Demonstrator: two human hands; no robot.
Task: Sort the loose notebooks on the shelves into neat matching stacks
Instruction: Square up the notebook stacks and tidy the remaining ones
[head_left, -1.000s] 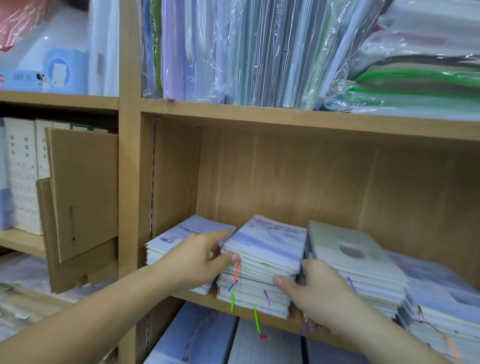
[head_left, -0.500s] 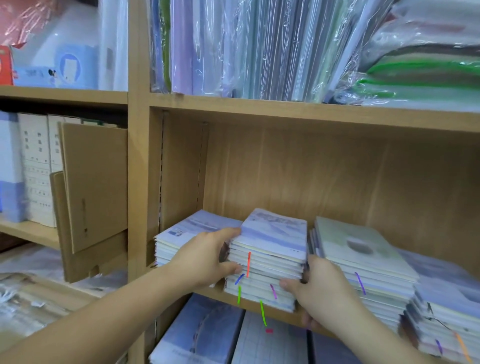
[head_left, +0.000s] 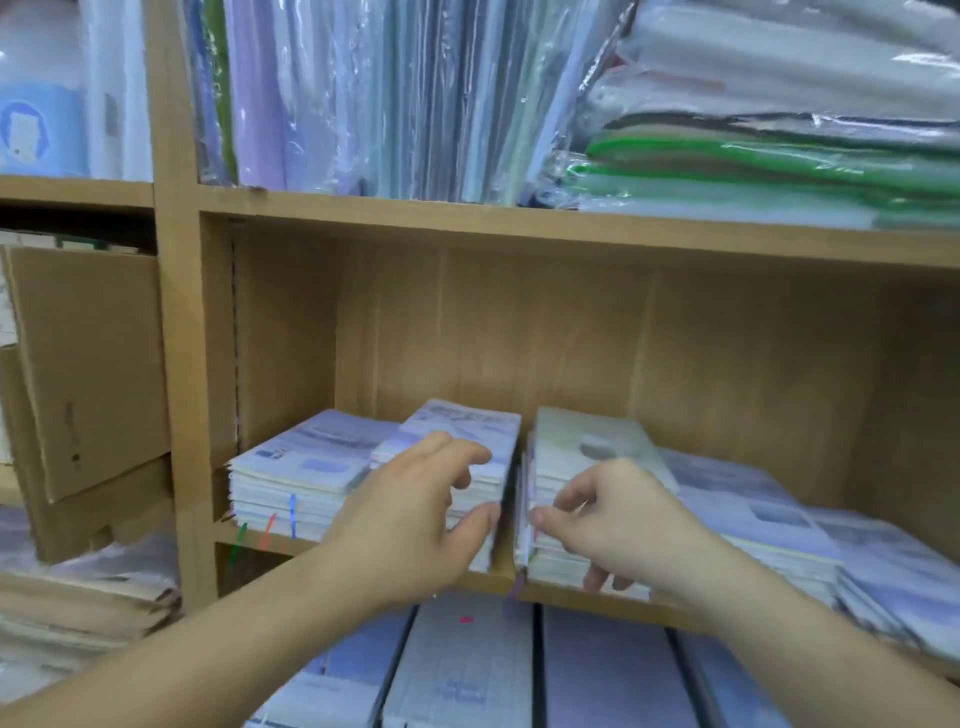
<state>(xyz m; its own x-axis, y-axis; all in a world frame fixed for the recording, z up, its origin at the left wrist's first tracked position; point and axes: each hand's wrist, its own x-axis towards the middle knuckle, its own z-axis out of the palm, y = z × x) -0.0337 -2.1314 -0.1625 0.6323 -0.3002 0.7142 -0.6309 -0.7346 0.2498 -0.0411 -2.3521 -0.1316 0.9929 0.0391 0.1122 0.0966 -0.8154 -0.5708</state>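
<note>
The left hand (head_left: 410, 525) is curled on the near end of the blue stack (head_left: 467, 421), fingers over the top cover and thumb against the front face. This stack lies straight ahead of it, with its long axis running from the shelf (head_left: 561, 597) front edge toward the back. The right hand (head_left: 618, 525) is half curled at the front left corner of the grey-green stack (head_left: 582, 431), just across a narrow gap. I cannot tell whether it pinches.

Five notebook stacks (head_left: 311, 467) side by side, four blue-topped and one green-topped stack (head_left: 587, 441) — two hands, left hand (head_left: 410, 525) and right hand (head_left: 618, 525) — and four lower rows (head_left: 457, 670) beneath.
</note>
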